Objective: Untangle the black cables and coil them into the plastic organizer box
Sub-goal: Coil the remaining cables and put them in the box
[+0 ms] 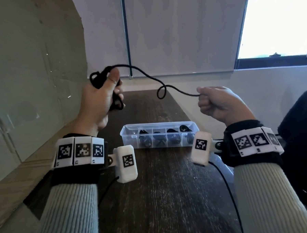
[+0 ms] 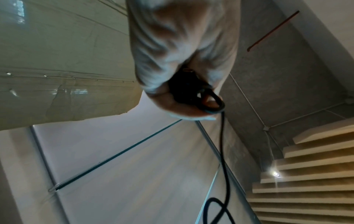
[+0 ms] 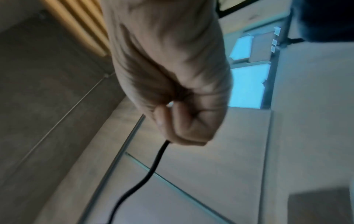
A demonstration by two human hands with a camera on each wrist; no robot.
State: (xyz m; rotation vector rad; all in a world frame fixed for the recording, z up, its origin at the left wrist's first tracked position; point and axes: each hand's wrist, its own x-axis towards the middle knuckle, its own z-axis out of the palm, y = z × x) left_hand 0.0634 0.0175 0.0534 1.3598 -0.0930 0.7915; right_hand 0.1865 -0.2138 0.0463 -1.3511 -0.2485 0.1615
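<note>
A bundle of black cable (image 1: 101, 78) is gripped in the left hand (image 1: 99, 99), thumb pressed over the coils, raised above the bench (image 1: 161, 187). The free end is pinched in the curled right hand (image 1: 217, 102), and a small kink loop (image 1: 161, 92) hangs in the slack between them. The plastic organizer box (image 1: 127, 137) sits below, mid-bench, with coils already in several compartments. If the end is pulled taut, that loop could likely be cinched into a knot.

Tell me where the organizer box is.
In the head view, the clear organizer box sits mid-table, below and between the raised left hand and right hand.
</note>
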